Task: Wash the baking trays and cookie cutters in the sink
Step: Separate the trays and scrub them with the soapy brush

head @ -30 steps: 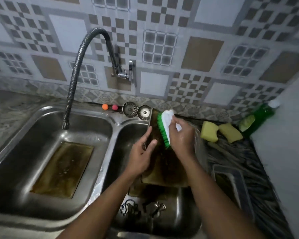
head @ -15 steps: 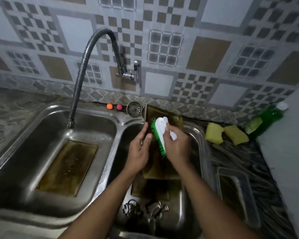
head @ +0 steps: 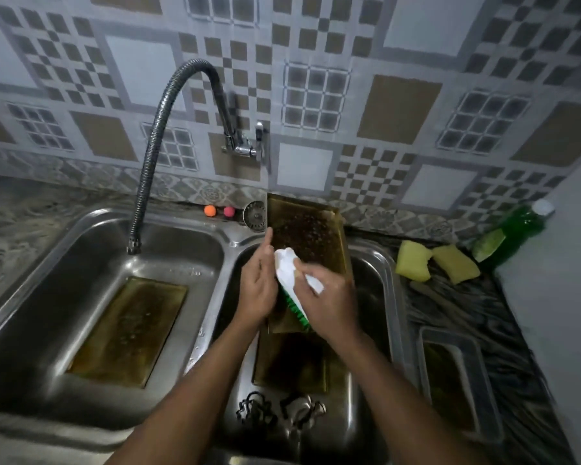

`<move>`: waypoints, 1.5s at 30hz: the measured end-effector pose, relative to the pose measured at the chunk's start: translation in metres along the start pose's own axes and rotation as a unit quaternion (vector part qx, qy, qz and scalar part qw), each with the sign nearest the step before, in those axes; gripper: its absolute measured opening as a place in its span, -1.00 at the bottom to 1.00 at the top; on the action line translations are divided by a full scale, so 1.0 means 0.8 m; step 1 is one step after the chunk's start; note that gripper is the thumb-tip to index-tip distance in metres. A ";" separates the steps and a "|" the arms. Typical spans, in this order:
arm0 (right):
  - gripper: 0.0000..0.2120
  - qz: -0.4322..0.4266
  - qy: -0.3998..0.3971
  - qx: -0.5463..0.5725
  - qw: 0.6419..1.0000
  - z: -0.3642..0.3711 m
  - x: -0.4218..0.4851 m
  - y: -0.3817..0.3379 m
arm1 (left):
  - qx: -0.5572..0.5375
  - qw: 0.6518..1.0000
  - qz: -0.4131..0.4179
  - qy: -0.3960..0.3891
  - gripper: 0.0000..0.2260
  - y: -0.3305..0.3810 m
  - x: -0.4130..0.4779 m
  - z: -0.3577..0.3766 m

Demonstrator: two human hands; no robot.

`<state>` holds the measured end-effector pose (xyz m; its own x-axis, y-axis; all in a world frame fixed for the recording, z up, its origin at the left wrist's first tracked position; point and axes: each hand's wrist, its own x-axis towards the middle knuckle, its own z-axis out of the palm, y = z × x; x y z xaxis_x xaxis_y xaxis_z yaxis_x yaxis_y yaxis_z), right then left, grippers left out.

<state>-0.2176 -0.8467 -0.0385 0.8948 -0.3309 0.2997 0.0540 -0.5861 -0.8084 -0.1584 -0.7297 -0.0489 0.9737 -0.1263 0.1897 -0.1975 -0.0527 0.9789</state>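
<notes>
Gripping a tray by its left edge with the left hand, forefinger straight along it, tilted up over the right basin of the sink. Clutching a white brush in the right hand, green bristles against the tray. Cookie cutters lying at the near end of the sink.

We look down on a dark marbled tabletop with a steel double sink set into it. Right of the sink lie two yellow sponges, a green bottle and a clear container. One baking tray lies flat in the left basin; a second tray and cookie cutters lie in the right.
</notes>
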 end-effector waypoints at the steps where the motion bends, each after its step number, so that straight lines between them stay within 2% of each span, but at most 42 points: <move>1: -0.73 -0.009 -0.019 0.008 1.000 0.000 -0.009 0.004 | -0.001 1.000 -0.002 0.013 -0.64 -0.002 0.005 -0.003; 6: -0.73 0.005 -0.061 -0.025 0.998 -0.023 -0.037 0.037 | 0.022 0.997 -0.011 0.075 -0.58 -0.018 0.011 -0.022; 10: -0.74 0.058 -0.108 -0.092 0.988 -0.045 -0.042 0.051 | 0.058 0.996 0.007 0.060 -0.45 -0.020 0.006 -0.021; 14: -0.72 0.111 -0.072 -0.169 0.977 -0.058 -0.029 0.055 | 0.038 0.997 0.002 0.061 -0.44 -0.013 0.006 -0.020; 19: -0.73 0.127 -0.089 -0.128 0.980 -0.052 -0.034 0.053 | 0.032 0.998 0.008 0.058 -0.44 -0.009 0.012 -0.023; 23: -0.73 0.142 -0.050 -0.131 0.980 -0.056 -0.026 0.053 | 0.009 0.997 -0.006 0.079 -0.47 -0.009 0.006 -0.022; 27: -0.74 0.119 -0.102 -0.096 0.983 -0.035 -0.036 0.046 | 0.018 0.998 -0.009 0.059 -0.48 -0.007 0.008 -0.018; 28: -0.77 0.130 -0.084 -0.056 0.986 -0.037 -0.034 0.046 | 0.026 0.998 -0.017 0.052 -0.47 -0.011 0.010 -0.020; 30: -0.77 0.146 0.001 0.012 0.989 -0.048 -0.026 0.045 | 0.025 0.998 -0.044 0.044 -0.42 -0.019 0.009 -0.030; 32: -0.73 0.135 0.083 0.014 0.987 -0.061 -0.016 0.044 | 0.006 0.996 -0.077 0.036 -0.40 -0.026 0.004 -0.041; 34: -0.69 0.145 0.097 0.030 0.984 -0.070 -0.006 0.048 | -0.008 0.995 -0.098 0.033 -0.40 -0.030 -0.002 -0.047; 39: -0.70 0.212 -0.018 0.099 0.972 -0.076 0.002 0.062 | -0.040 0.991 -0.125 -0.011 -0.38 -0.029 -0.015 -0.039; 42: -0.69 0.271 -0.088 0.165 0.944 -0.079 -0.002 0.063 | -0.075 0.986 -0.138 -0.053 -0.37 -0.027 -0.022 -0.030; 45: -0.71 0.292 -0.116 0.183 0.931 -0.083 -0.008 0.072 | -0.025 0.985 -0.140 -0.096 -0.31 -0.030 -0.022 -0.025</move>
<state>-0.2499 -0.9274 -0.0538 0.8885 -0.3201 -0.3287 -0.3624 -0.0504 -0.9307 -0.1683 -0.7064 -0.0743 0.9490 -0.2984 -0.1016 0.0864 -0.0637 0.9942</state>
